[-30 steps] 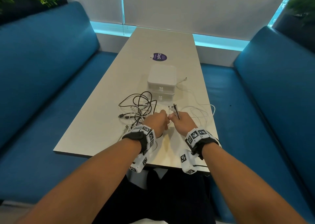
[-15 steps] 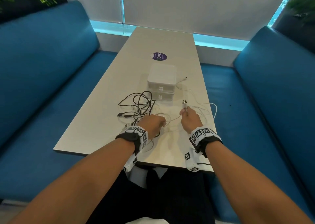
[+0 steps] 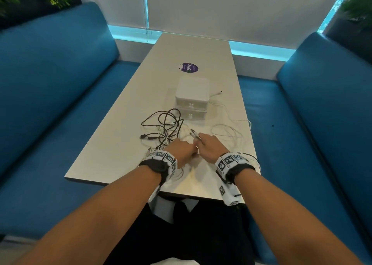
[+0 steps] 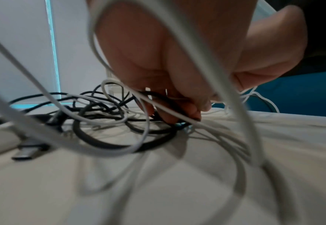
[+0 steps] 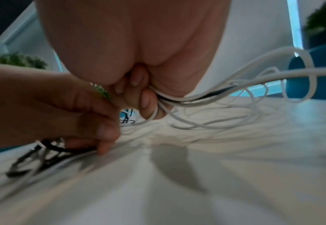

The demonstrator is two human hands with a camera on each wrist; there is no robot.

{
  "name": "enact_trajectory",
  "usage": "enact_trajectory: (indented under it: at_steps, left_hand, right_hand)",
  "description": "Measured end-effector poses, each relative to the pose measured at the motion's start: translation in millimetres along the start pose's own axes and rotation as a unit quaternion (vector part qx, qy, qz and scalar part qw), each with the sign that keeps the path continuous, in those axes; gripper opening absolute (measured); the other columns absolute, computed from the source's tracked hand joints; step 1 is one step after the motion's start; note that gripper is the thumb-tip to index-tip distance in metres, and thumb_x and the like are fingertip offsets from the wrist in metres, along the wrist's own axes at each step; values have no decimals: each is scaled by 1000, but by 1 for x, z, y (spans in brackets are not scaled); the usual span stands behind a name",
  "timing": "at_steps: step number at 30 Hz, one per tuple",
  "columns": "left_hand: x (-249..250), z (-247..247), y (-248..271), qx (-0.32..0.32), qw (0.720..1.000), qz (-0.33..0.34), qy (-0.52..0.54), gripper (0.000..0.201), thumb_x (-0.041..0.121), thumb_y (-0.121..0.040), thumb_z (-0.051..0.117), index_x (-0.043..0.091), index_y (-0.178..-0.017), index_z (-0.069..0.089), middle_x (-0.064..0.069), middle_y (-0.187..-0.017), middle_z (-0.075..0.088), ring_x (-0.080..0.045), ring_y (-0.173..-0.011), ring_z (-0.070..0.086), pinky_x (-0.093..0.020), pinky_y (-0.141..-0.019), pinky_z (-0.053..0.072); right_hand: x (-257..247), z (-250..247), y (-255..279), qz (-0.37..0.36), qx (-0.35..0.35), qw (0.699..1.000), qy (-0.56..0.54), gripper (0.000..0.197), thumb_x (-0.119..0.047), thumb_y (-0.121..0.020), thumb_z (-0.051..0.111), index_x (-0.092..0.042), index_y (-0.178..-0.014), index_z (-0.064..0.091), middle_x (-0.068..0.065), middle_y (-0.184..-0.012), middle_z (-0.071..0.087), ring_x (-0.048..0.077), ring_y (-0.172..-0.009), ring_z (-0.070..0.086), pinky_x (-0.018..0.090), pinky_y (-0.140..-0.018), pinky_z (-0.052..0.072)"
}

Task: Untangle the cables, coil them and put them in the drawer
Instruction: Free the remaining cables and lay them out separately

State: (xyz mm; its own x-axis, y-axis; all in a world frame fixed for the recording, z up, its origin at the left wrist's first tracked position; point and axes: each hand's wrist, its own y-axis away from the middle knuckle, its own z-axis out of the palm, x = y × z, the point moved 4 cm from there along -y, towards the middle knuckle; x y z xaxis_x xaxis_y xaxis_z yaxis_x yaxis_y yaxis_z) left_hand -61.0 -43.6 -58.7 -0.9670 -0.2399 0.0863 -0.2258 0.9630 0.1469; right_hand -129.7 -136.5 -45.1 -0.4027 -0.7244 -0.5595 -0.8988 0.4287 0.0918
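Observation:
A tangle of black cables and thin white cables lies on the pale table, in front of a white two-drawer box with both drawers closed. My right hand is a fist gripping a bundle of white and black cable ends; the strands leave the fist to the right. My left hand sits right beside it, fingertips down on the table pinching a black cable. White loops hang across the left wrist view.
A purple round sticker lies beyond the box. One white cable end trails right of the box. A metal USB plug rests left of my left hand. Blue benches flank the table, whose near edge is close to my wrists.
Half a second ago my right hand was out to the right, drawing a white cable away from the left hand. It has come back beside the left hand, bundle still held.

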Motion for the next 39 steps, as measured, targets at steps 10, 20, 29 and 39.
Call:
enact_trajectory:
  at_steps: [10, 20, 29, 39]
  left_hand:
    - [-45, -11, 20, -26, 992, -94, 79, 30, 33, -105, 37, 18, -90, 58, -6, -94, 64, -29, -93, 62, -33, -74, 39]
    - [-12, -10, -1, 19, 997, -60, 36, 20, 29, -105, 36, 24, -91, 49, 5, -72, 55, -22, -70, 50, -44, -96, 32]
    - [-20, -5, 9, 5, 993, -76, 91, 25, 30, -105, 33, 19, -97, 54, -7, -88, 61, -27, -78, 55, -38, -71, 41]
    - [-37, -12, 15, 2, 981, -60, 182, 21, 24, -103, 42, 18, -90, 58, 9, -82, 58, -18, -79, 55, -29, -71, 38]
  right_hand:
    - [63, -26, 19, 154, 42, 985, 61, 33, -28, -104, 33, -7, -104, 59, 17, -103, 64, 33, -89, 58, 35, -75, 43]
    - [5, -7, 4, 116, 55, 980, -151, 24, -21, -96, 35, -16, -97, 58, 5, -85, 67, 26, -63, 66, 37, -58, 55]
    - [6, 8, 12, 150, -72, 948, -271, 24, -24, -99, 48, -13, -87, 65, -5, -54, 49, 10, -42, 37, 22, -42, 28]
    - [43, -4, 15, 146, -18, 989, 19, 28, -40, -97, 51, -16, -99, 64, 9, -98, 67, 28, -90, 62, 32, -73, 43]
